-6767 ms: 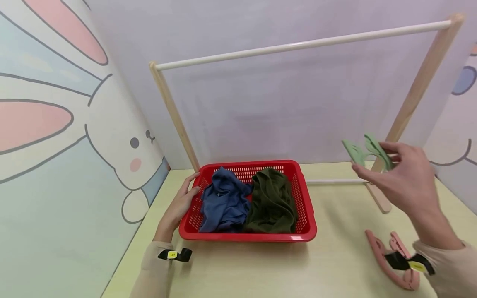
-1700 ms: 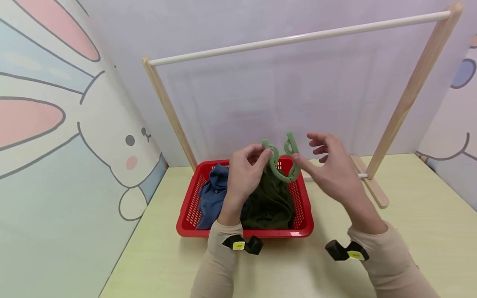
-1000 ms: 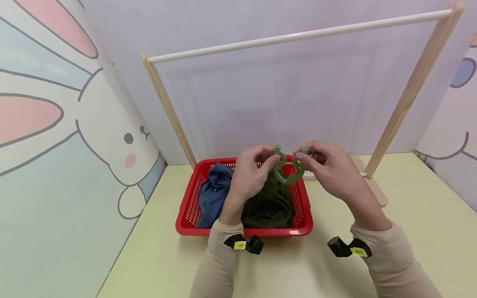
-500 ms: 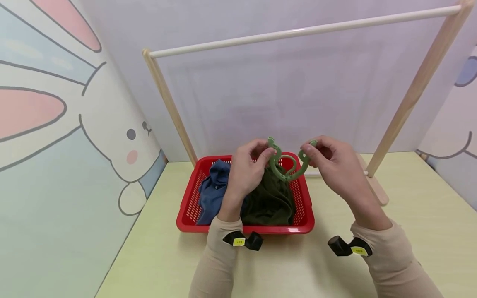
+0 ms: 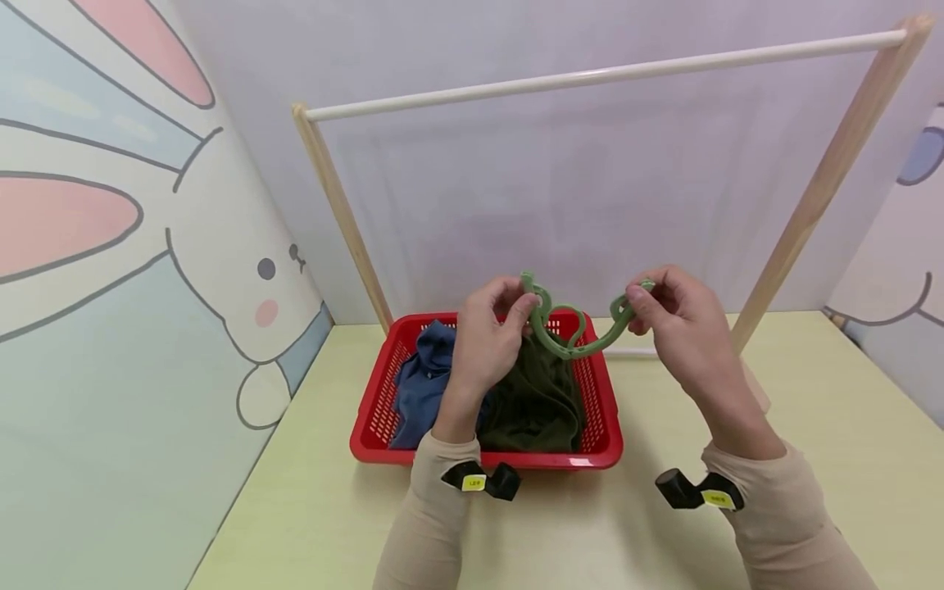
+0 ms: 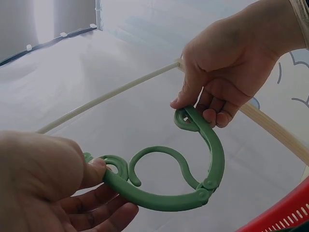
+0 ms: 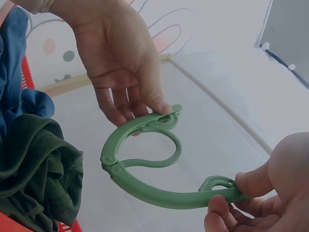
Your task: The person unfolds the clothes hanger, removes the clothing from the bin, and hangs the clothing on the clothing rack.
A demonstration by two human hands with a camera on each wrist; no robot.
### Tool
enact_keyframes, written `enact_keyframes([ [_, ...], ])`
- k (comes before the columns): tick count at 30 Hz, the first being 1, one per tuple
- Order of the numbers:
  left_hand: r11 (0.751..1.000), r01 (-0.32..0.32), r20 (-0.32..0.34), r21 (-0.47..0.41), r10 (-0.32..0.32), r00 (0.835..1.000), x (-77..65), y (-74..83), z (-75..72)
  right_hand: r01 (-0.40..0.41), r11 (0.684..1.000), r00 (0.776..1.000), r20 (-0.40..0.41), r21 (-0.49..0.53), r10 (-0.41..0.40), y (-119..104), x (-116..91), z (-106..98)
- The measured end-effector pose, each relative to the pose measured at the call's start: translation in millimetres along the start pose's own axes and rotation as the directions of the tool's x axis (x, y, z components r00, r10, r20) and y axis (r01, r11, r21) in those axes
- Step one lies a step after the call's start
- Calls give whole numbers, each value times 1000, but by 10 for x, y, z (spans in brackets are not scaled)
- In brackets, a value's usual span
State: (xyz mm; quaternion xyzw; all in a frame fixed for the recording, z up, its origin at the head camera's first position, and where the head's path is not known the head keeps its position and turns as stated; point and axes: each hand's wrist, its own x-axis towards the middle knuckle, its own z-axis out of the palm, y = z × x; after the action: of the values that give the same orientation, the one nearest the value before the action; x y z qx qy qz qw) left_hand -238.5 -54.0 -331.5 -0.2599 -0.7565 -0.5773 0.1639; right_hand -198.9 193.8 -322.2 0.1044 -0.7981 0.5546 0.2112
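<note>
A green folding clothes hanger [image 5: 566, 352] is held up between both hands, its arms spread into a wide curve. My left hand [image 5: 483, 336] pinches one end between thumb and fingers, and my right hand [image 5: 686, 336] pinches the other. From the central joint a curled hook [image 6: 159, 150] rises between the arms in the left wrist view. Below and behind the hanger, in the red basket [image 5: 487, 459], lie a blue garment [image 5: 420, 393] and a dark green garment [image 5: 534, 410]. My left forearm partly covers both garments.
Behind the basket stands a drying rack with a white top rail [image 5: 605, 76] and wooden posts [image 5: 826, 180]. A wall with a painted rabbit [image 5: 236, 279] borders the pale table [image 5: 302, 508] on the left.
The right hand first carried the hanger leftward, while the left hand went from the basket rim to its other end. Now the right hand has moved right, swinging the hanger's arms apart.
</note>
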Motion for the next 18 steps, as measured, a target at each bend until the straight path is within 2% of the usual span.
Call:
enact_keyframes([
  [7, 997, 46, -31, -57, -48, 998, -9, -20, -20, -42, 999, 999, -33, -22, 41, 33, -1, -30],
  [12, 996, 47, -72, -71, -52, 996, 12, -32, -28, -92, 993, 994, -47, 69, 96, 40, 28, -68],
  [15, 995, 44, -98, -87, -53, 994, 20, -31, -29, -128, 980, 990, -33, 156, 134, 44, 49, -96],
  [18, 997, 27, -140, -73, -38, 989, 30, -27, -30, -167, 979, 986, 25, 118, 166, 42, 74, -119],
])
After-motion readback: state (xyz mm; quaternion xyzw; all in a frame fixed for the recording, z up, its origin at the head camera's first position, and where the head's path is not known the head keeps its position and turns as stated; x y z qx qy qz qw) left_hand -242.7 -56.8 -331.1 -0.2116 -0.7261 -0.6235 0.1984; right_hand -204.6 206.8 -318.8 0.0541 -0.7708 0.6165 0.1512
